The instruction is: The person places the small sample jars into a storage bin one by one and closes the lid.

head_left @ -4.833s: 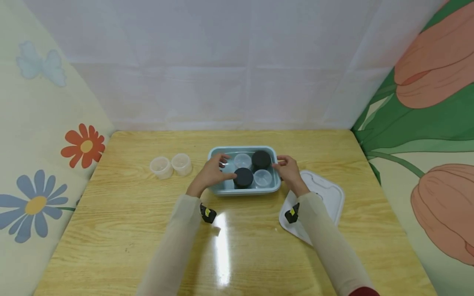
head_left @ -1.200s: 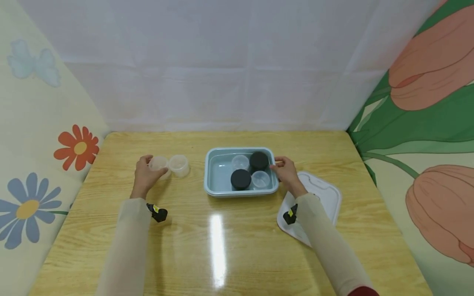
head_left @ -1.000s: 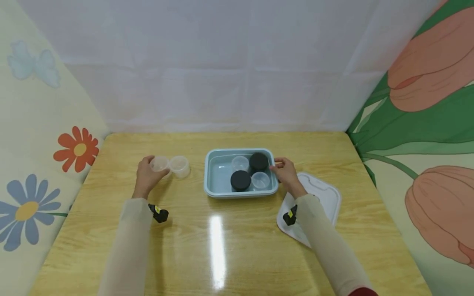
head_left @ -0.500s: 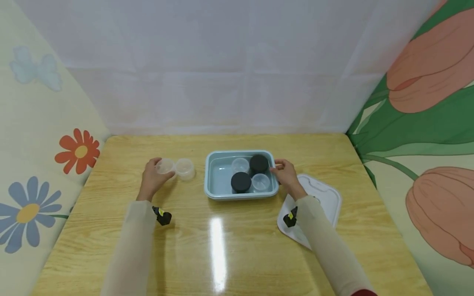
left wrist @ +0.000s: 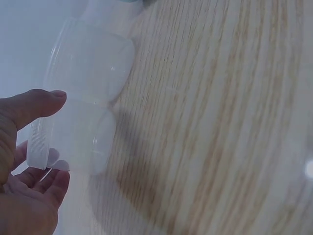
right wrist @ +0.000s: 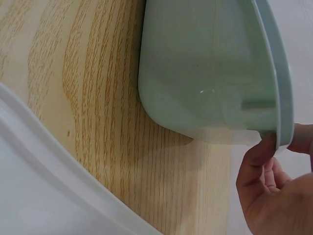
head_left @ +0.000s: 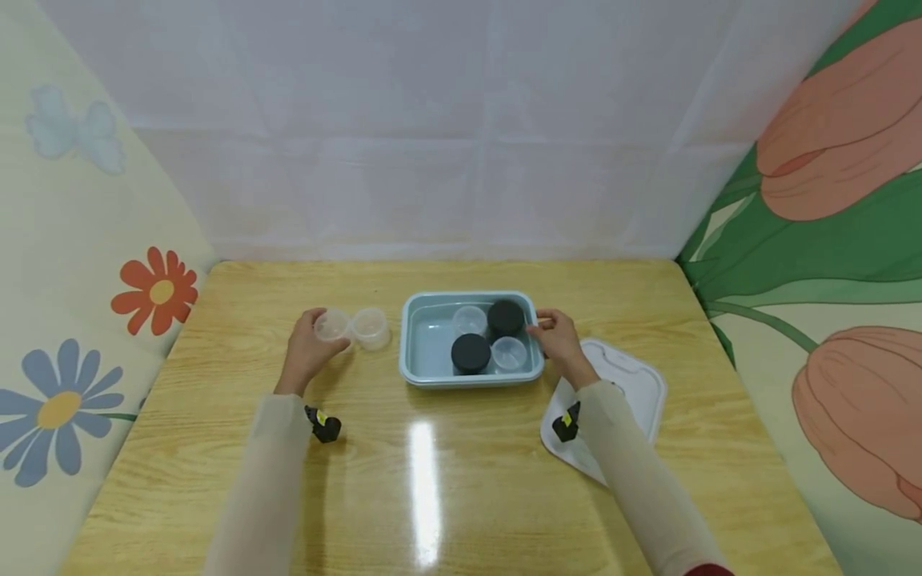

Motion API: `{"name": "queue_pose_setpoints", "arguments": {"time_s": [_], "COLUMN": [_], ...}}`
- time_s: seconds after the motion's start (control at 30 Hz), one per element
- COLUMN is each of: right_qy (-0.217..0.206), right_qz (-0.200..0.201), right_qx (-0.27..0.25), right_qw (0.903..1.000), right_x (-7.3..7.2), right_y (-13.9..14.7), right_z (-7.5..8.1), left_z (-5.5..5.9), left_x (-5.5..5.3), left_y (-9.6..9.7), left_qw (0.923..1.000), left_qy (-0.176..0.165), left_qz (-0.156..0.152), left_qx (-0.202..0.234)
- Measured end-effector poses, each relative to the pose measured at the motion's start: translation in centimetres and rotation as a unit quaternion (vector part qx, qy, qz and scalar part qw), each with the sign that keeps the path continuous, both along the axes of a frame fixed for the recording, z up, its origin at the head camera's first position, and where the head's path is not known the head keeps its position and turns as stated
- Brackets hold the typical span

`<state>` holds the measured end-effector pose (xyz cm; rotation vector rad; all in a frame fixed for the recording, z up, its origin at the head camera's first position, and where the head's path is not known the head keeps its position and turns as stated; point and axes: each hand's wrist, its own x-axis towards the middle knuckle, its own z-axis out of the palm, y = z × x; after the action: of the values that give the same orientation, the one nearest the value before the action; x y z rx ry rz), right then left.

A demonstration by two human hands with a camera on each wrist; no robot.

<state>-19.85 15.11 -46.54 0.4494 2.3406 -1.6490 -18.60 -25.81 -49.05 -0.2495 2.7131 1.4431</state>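
Note:
Two clear plastic jars stand side by side, touching, on the wooden table left of the bin. My left hand (head_left: 310,350) grips the left jar (head_left: 332,325) between thumb and fingers, and the right jar (head_left: 370,328) is against it. In the left wrist view the held jar (left wrist: 73,142) has a ridged rim. My right hand (head_left: 559,336) pinches the right rim of the light blue plastic bin (head_left: 426,376). Inside the bin's right part sit a black-lidded jar (head_left: 471,354), another black-lidded jar (head_left: 506,318) and two clear jars, one front (head_left: 509,354), one back (head_left: 470,321).
A white lid (head_left: 634,384) lies on the table (head_left: 374,480) to the right, partly under the right forearm. A white cloth (head_left: 432,192) hangs behind the table's far edge. Flower-printed panels stand at both sides.
My left hand came from over the bin to the left jar. Over the last second it has slid both clear jars rightward, toward the bin. My right hand stays at the bin's rim.

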Motion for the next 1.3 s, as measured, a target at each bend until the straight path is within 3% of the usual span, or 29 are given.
{"name": "queue_pose_setpoints", "arguments": {"time_s": [0.2, 0.57, 1.3], "right_qy": [-0.005, -0.007, 0.010], "right_qz": [0.004, 0.004, 0.003], "right_qx": [0.004, -0.001, 0.000], "right_qw": [1.0000, 1.0000, 0.9999], "right_x": [-0.1, -0.1, -0.3], "right_y": [0.0, 0.1, 0.2], "right_z": [-0.1, -0.2, -0.5], "left_z": [-0.1, 1.3, 4.5], "left_x": [0.4, 1.1, 0.3], "left_y": [0.1, -0.6, 1.0], "left_qw": [0.9998, 0.9991, 0.9974], "left_qy": [0.016, 0.032, 0.071], "left_qz": [-0.003, 0.015, -0.003], "left_qx": [-0.008, -0.021, -0.011]}}
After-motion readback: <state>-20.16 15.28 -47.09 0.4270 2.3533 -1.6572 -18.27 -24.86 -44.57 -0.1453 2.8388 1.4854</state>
